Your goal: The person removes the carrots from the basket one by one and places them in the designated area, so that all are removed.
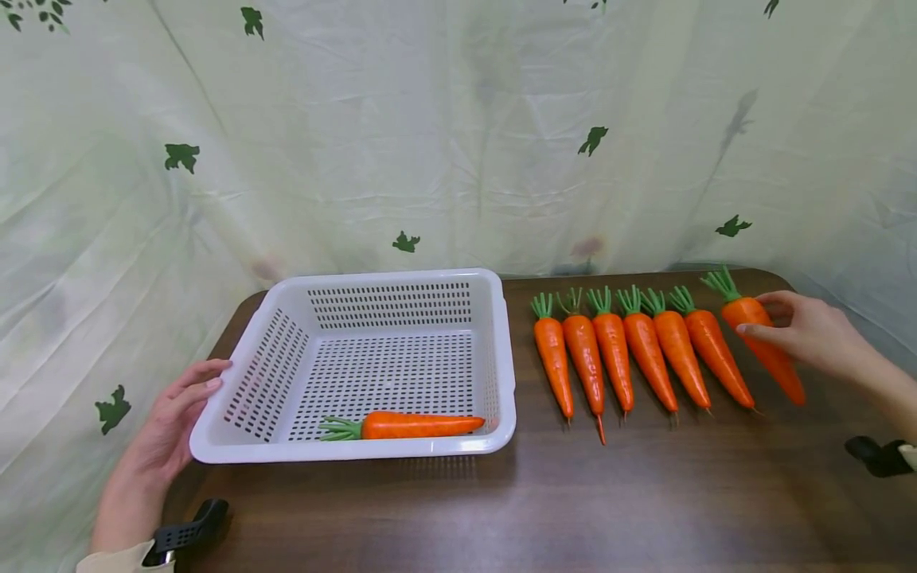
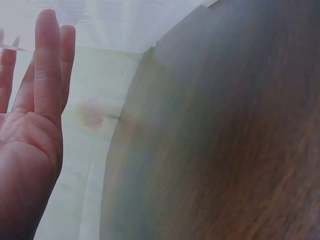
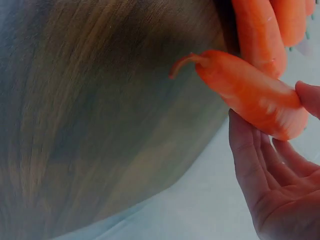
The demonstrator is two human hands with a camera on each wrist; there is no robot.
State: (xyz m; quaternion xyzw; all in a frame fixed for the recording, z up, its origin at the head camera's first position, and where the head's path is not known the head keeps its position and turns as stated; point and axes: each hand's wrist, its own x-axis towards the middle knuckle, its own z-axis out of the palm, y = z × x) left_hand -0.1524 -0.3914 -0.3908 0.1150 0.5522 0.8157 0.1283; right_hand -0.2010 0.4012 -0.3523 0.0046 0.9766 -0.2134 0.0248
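Observation:
A white plastic basket with slotted walls stands on the left of the table in the head view. One carrot lies in it along the near side, its green stalks to the left. Against the basket's left rim rest the fairly straight fingers of my left hand; the left wrist view shows this hand just below the pale basket. At the far right, my right hand pinches the end carrot between thumb and fingers. That carrot has a thin curved root tip in the right wrist view.
Several more carrots lie side by side on the dark wooden table, stalks pointing away, between the basket and my right hand. A pale curtain with green leaf prints hangs behind the table and along its sides.

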